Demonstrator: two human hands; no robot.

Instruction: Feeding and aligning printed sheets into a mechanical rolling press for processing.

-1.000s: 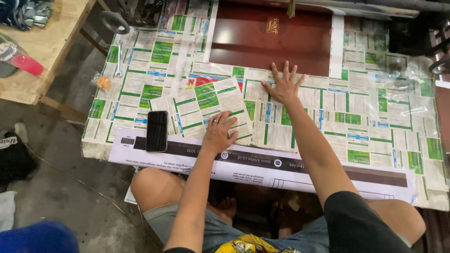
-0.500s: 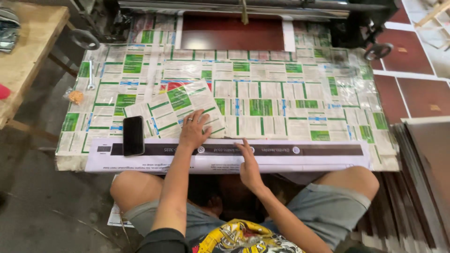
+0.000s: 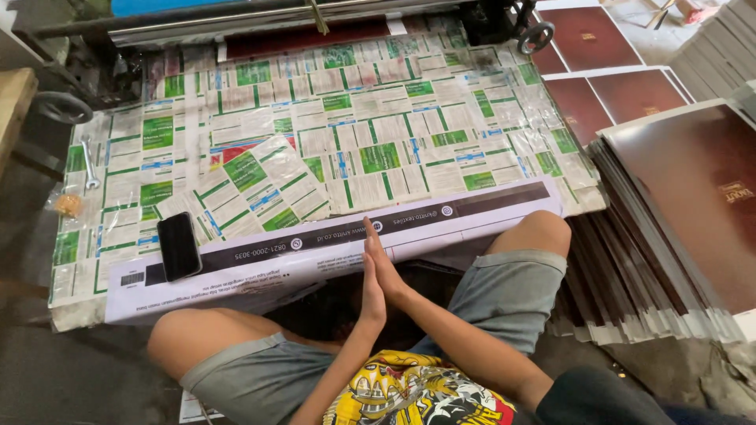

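Printed green-and-white sheets cover the low work table [image 3: 472,118]; a black phone [image 3: 179,245] lies near its front edge; the left hand [image 3: 372,287] and right hand [image 3: 384,267] press flat together, palm to palm, holding nothing, fingertips touching the long white box [image 3: 331,244]; dark brown boards [image 3: 693,189] are stacked at the right, within reach.

Head camera looks steeply down, close over the paper-covered table [image 3: 236,134].

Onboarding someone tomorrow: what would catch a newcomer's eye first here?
The left hand and right hand, pressed palm to palm at the near edge of the low work table, holding nothing. Next, the green-and-white printed sheets covering that table, with a black phone lying at its near left. At far right sits a stack of dark brown glossy boards.
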